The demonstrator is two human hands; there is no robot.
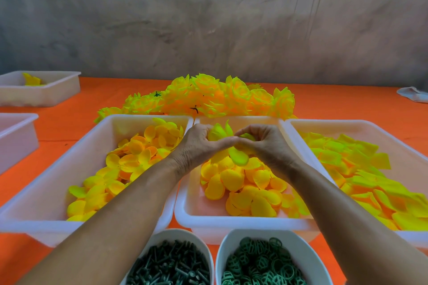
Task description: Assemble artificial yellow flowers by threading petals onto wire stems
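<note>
Above the middle tray (231,222), both hands meet and work on one half-made flower (228,143). The left hand (201,143) holds the flower from the left side, its fingers curled around the yellow petals and its thumb stretched to the right. The right hand (264,141) pinches a petal of the same flower between thumb and bent fingers, and the fingertips of the two hands touch each other. Any stem inside the flower is hidden by the hands. The middle tray is white and holds loose round yellow petals (240,185). Just beside it on the left stands a second white tray (76,164) with orange-yellow petal pieces, and on the right a third tray (361,127) with more pointed yellow pieces. Near the person, two white bowls stand side by side: the left bowl (159,238) is full of dark green pegs, the right bowl (298,245) full of green rings. Far behind the trays, a heap of finished yellow flowers (222,97) lies on the orange table (69,118). At the far left stands one more white tray (58,90) with a few yellow pieces inside.
</note>
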